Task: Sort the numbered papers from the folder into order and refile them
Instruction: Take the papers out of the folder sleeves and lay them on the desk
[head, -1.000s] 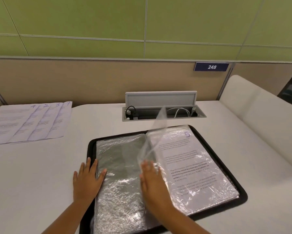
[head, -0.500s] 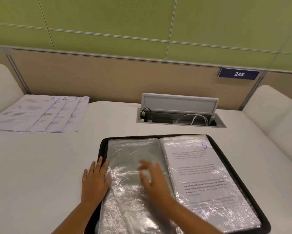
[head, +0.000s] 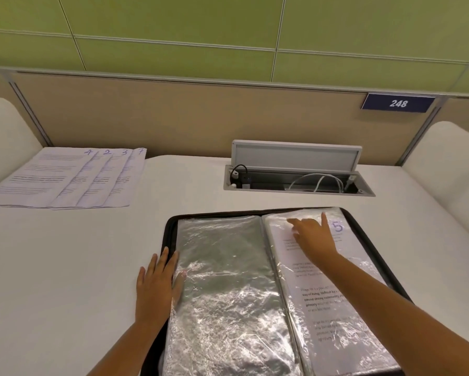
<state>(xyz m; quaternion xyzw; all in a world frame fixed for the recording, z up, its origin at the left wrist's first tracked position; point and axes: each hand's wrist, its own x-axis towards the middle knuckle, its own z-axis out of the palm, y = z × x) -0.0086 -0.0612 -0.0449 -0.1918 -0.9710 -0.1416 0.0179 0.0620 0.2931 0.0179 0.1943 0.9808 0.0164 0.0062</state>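
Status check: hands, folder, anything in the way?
Left hand flat on folder left edge. Right hand open, fingertips at top of sleeved page 5. Papers 4, 2, 3, 7 fanned far left. Nothing in the way.

We see a black folder (head: 171, 226) holding silvery, crinkled clear sleeves (head: 227, 280) just right of the left hand (head: 156, 283). Under the right hand (head: 313, 237) lies a white page (head: 333, 294) with black print and a purple 5. Far left of both hands, white papers (head: 62, 180) carry purple numbers. The table (head: 65, 267) is off-white; beyond it, a tan partition (head: 173, 115), a green wall (head: 173, 23) and a navy sign (head: 398, 103) with white digits.
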